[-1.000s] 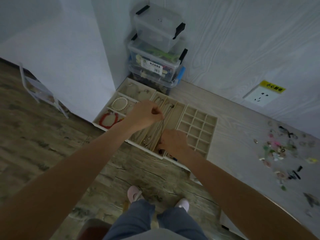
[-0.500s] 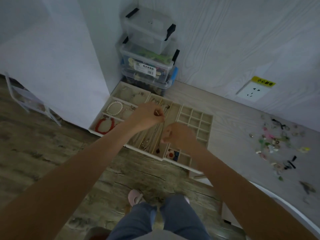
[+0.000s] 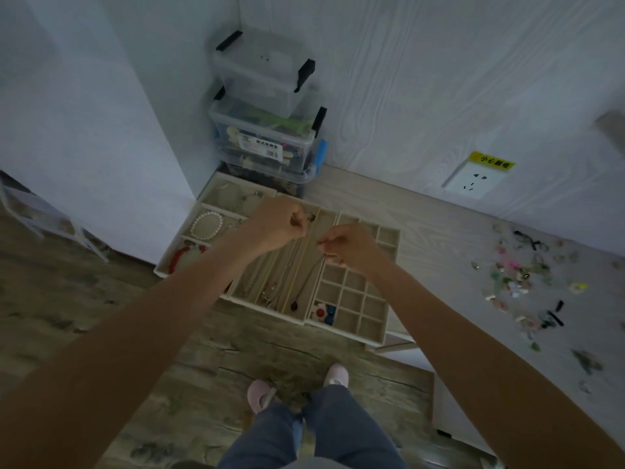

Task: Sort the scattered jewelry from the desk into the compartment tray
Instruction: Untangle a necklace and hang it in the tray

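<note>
Head view: both hands pinched a thin chain necklace point(image 3: 306, 262).
Left hand point(image 3: 277, 223): clamped on its upper end.
Right hand point(image 3: 348, 245): clamped lower down.
Place: over long slots of beige compartment tray point(image 3: 338, 328), counter's left edge.
Handling: probably light, limp, tangle-prone; hold near ends.

Both hands point(image 3: 280, 223) over compartment tray point(image 3: 351, 328)

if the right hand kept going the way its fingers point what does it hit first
Probably the left hand: the right hand pinches a thin chain with fingertips aimed leftward at it across a small gap, though depth is unclear.
</note>
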### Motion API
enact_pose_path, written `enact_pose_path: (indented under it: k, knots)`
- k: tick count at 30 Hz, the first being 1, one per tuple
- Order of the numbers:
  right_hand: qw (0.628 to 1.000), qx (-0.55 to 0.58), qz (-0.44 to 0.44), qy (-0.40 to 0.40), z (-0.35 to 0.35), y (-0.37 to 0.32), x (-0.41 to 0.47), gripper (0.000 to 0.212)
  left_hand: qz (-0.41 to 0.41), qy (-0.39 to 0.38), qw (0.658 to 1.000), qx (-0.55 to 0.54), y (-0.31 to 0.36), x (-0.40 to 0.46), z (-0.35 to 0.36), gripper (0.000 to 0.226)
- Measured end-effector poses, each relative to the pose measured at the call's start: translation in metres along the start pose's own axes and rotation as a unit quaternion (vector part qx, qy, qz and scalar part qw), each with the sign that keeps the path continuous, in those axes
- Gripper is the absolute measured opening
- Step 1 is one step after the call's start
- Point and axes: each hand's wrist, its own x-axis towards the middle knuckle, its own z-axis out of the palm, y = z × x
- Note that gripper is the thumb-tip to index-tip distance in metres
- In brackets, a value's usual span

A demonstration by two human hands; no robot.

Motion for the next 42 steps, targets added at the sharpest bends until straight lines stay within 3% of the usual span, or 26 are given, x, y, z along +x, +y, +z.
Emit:
enact_pose_path:
  k: [4, 10, 19, 22, 25, 28, 36, 40, 42]
  knots:
    - [0.999, -0.018, -0.025, 0.009, 0.0, 0.004, 0.007, 0.013, -0.002, 0.004, 1.0, 0.016, 0.006, 0.011, -0.005, 0.014]
    - [0.997, -0.008, -0.077, 0.008, -0.013, -0.015, 0.006, 0.033, 0.028, -0.039, 0.999, 0.0, 0.023, 0.028, 0.003, 0.012]
    - [0.999, 0.031, -0.042, -0.005, -0.022, -0.018, 0.02, 0.006, 0.013, -0.009, 1.0, -0.019, 0.012, 0.038, 0.004, 0.015]
    - [0.999, 0.035, -0.039, -0.011, -0.024, -0.02, 0.019, 0.015, 0.006, 0.008, 1.0, -0.011, 0.005, 0.04, 0.003, 0.013]
    - [0.998, 0.049, -0.03, -0.035, -0.024, -0.026, 0.014, 0.006, 0.01, 0.018, 1.0, -0.011, 0.005, 0.044, 0.005, 0.011]
    - [0.998, 0.047, -0.032, -0.041, -0.024, -0.026, 0.018, 0.009, 0.017, 0.016, 1.0, -0.021, 0.007, 0.05, 0.008, 0.011]
    - [0.999, 0.017, -0.024, -0.027, -0.028, -0.024, 0.031, 0.017, 0.031, 0.033, 0.995, -0.085, 0.003, 0.056, 0.014, 0.011]
    - [1.0, -0.002, -0.006, -0.022, -0.028, -0.02, 0.036, 0.006, 0.026, 0.038, 0.992, -0.116, -0.001, 0.053, 0.019, 0.015]
    - [1.0, -0.016, 0.004, -0.014, -0.027, -0.019, 0.04, 0.01, 0.034, 0.027, 0.991, -0.127, -0.004, 0.05, 0.019, 0.017]
